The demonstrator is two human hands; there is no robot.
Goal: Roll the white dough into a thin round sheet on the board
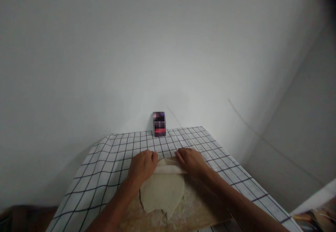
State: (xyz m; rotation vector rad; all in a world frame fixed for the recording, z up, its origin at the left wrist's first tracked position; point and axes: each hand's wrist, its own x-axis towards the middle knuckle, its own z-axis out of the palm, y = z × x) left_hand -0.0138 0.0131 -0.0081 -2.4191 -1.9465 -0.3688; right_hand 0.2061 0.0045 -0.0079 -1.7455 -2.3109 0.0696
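Observation:
A pale rolling pin [169, 169] lies crosswise over a thin sheet of dough [164, 191]. My left hand [145, 162] is closed over the pin's left end, and my right hand [191, 160] is curled over its right end. Both ends of the pin are hidden beneath my fingers. The dough has an uneven outline, with a ragged point at its near edge, and a little of it shows beyond the pin. Under it is a floured wooden board [202, 211].
A white cloth with dark grid lines [123, 142] covers the table. At the far edge, a small dark and red item [160, 124], blurred into blocks, stands against the white wall [168, 49]. Unclear objects [316, 219] sit at the lower right, beyond the table's edge.

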